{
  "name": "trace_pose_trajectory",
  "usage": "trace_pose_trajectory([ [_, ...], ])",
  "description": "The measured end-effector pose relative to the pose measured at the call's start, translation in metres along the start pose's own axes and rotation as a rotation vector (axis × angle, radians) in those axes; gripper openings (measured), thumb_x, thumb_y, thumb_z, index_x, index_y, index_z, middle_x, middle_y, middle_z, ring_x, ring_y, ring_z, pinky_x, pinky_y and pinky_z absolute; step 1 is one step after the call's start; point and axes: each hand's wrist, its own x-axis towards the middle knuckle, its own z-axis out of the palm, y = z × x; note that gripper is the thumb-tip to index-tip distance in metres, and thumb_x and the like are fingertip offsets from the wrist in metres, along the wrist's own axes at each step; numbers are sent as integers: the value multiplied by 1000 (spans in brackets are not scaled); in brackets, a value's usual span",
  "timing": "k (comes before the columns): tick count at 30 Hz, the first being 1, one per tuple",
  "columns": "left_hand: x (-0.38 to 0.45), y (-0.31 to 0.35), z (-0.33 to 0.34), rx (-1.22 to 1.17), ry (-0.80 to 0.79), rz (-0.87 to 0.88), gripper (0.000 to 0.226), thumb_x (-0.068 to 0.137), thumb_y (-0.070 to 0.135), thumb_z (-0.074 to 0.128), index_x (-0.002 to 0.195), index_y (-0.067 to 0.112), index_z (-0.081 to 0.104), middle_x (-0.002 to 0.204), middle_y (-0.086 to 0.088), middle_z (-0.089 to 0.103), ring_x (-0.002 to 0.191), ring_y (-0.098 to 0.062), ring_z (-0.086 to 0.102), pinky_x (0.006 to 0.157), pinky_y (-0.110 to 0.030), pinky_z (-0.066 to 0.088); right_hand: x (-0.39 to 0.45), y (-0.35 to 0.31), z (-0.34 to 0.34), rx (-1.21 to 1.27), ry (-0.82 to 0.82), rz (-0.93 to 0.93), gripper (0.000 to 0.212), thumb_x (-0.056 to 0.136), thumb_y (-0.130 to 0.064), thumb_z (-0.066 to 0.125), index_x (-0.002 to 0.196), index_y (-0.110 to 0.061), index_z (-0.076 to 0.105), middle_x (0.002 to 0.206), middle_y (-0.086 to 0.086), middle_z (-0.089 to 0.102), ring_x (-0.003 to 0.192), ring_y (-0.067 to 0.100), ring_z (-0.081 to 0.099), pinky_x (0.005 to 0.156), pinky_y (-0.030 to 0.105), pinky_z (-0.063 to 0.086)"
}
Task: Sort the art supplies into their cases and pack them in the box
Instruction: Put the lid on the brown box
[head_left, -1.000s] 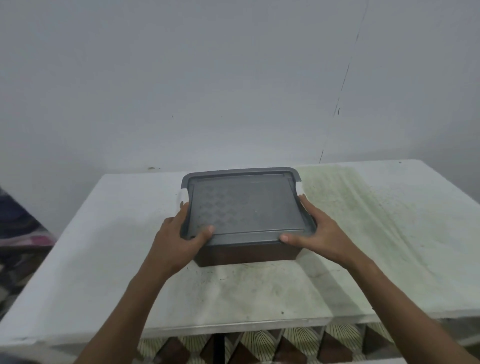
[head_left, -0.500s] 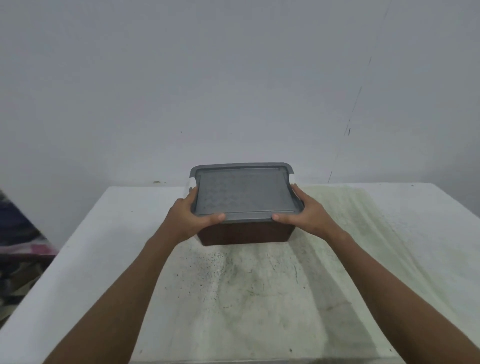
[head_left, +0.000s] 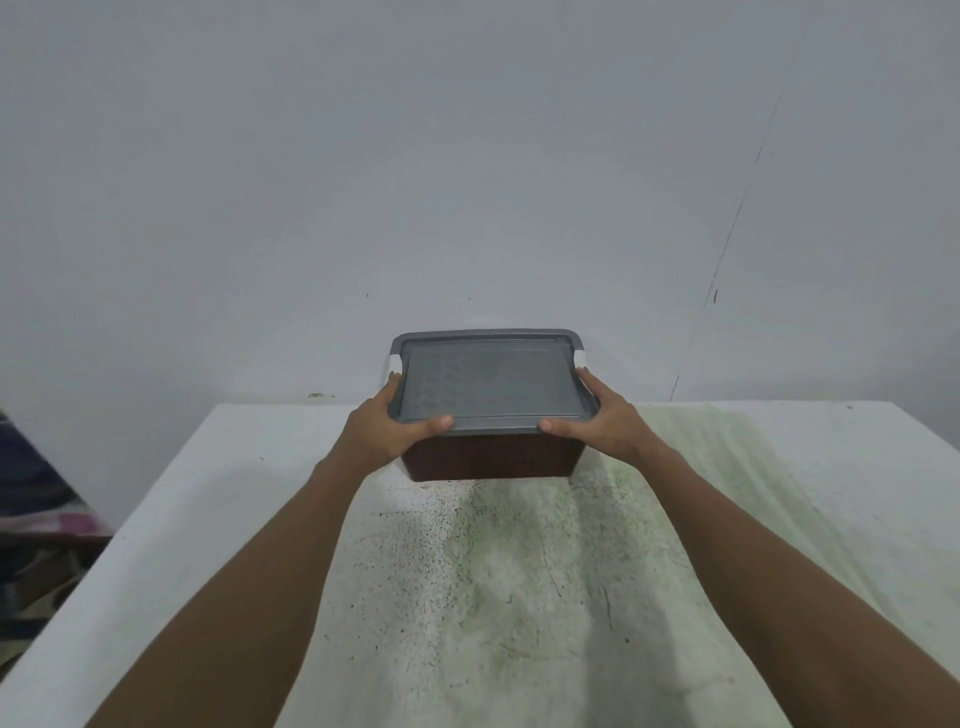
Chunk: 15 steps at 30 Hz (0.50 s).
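Dark brown box (head_left: 491, 457) with closed grey lid (head_left: 493, 384), level, at table's far middle.

The rectangular plastic storage box (head_left: 491, 461) has a dark reddish-brown body, a grey lid (head_left: 491, 384) embossed with a faint repeating diamond pattern, and white clips at its two far corners. The flat white worktop (head_left: 218, 499) carries pale green smears and fine black speckles. The plain wall (head_left: 467, 156) behind is light grey, crossed by a thin dark crack

Left hand (head_left: 382, 434), right hand (head_left: 608, 423) gripping, arms outstretched.
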Motion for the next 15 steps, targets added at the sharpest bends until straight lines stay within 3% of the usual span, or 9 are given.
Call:
trace_pose_trajectory([
  [3,6,-2,-2,-3,-16,12,91,71,49,77,146,27,30,118,18,39,107,-4,41,89,-18,34,5,1,2,-6,1,-9,111,50,-65,83,144,-36,32,135,-16,45,120,9,49,102,26,42],
  [9,11,-5,-2,22,-23,39,87,73,46,76,146,25,32,118,16,39,107,-6,42,89,-20,36,8,6,5,-59,37,17,119,44,-74,80,145,-38,29,139,-14,44,122,10,48,106,33,42],
  [15,12,-8,-5,91,29,-14,107,60,68,75,146,18,34,134,3,48,121,-20,50,99,-35,43,1,2,6,-66,126,78,122,44,-68,83,147,-25,33,138,-6,45,123,15,48,106,32,41],
])
